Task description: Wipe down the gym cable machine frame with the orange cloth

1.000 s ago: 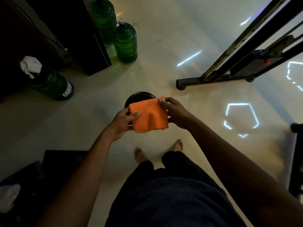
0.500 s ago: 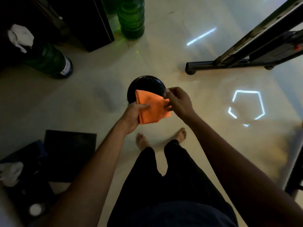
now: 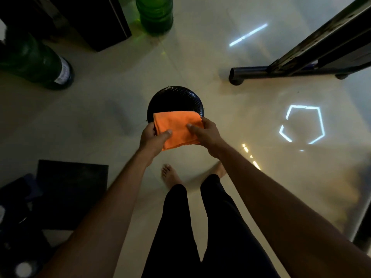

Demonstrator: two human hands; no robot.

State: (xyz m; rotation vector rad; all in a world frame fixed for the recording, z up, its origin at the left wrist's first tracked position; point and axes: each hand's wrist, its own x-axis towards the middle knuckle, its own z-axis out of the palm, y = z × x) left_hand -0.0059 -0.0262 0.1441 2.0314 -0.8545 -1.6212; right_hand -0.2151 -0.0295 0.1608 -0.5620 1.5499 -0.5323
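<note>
Hands: left hand (image 3: 152,137) and right hand (image 3: 207,134), each pinching one folded orange cloth (image 3: 177,129), thumbs on top, above one round black disc (image 3: 174,99). Beyond: two green plastic bottles (image 3: 35,63) (image 3: 154,14); black metal cable machine frame (image 3: 313,57), upper right, well apart.

Bare floor (image 3: 210,63) lies open between me and the cable machine frame (image 3: 313,55); a round black stool (image 3: 174,99) sits directly below my hands.

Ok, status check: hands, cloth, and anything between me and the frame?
Left hand and right hand both gripping the folded orange cloth. Frame off to the right, untouched. Black round thing on the floor below the cloth; path right looks open.
</note>
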